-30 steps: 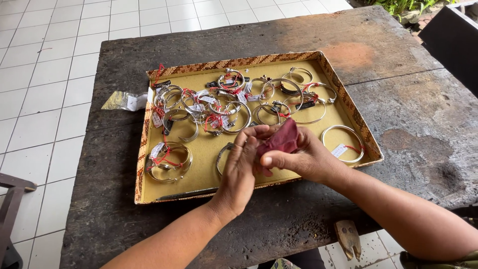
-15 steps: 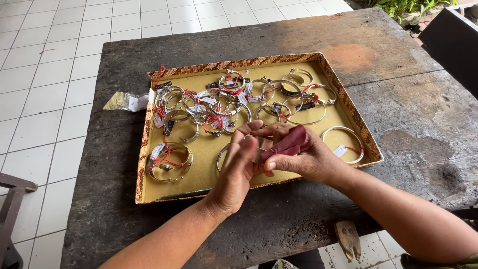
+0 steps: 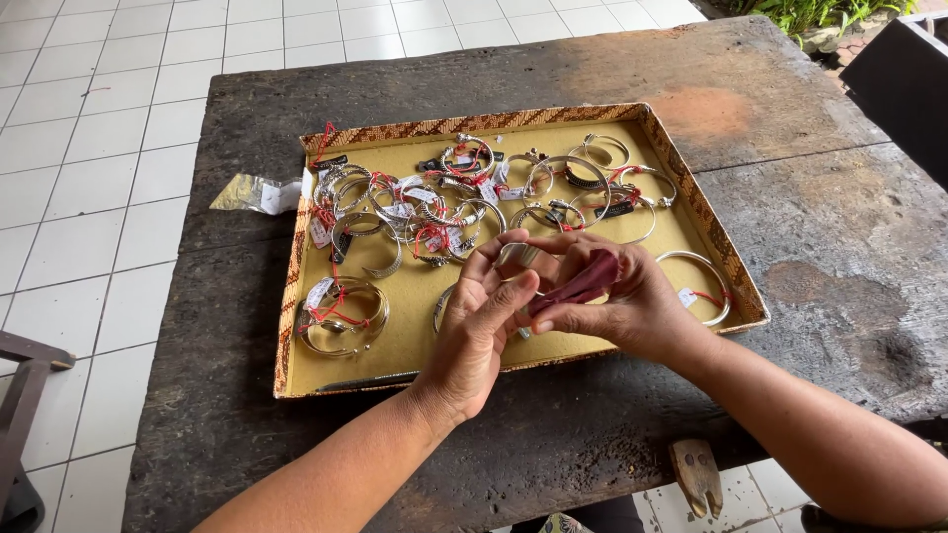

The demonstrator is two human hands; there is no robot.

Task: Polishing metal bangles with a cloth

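While both hands meet over the near edge of the tray (image 3: 296, 296), the left hand (image 3: 479, 331) pinches a silver bangle (image 3: 515, 255) and the right hand (image 3: 617, 301) presses a dark red cloth (image 3: 583, 281) against it. The bangle sits between the two hands, nearer the left fingers, and the cloth's long axis points toward the right edge. Other tagged bangles (image 3: 434, 202) lie along the far edge.

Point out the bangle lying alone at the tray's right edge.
The silver bangle beside the right hand, apart from the tangled pile of bangles further back.
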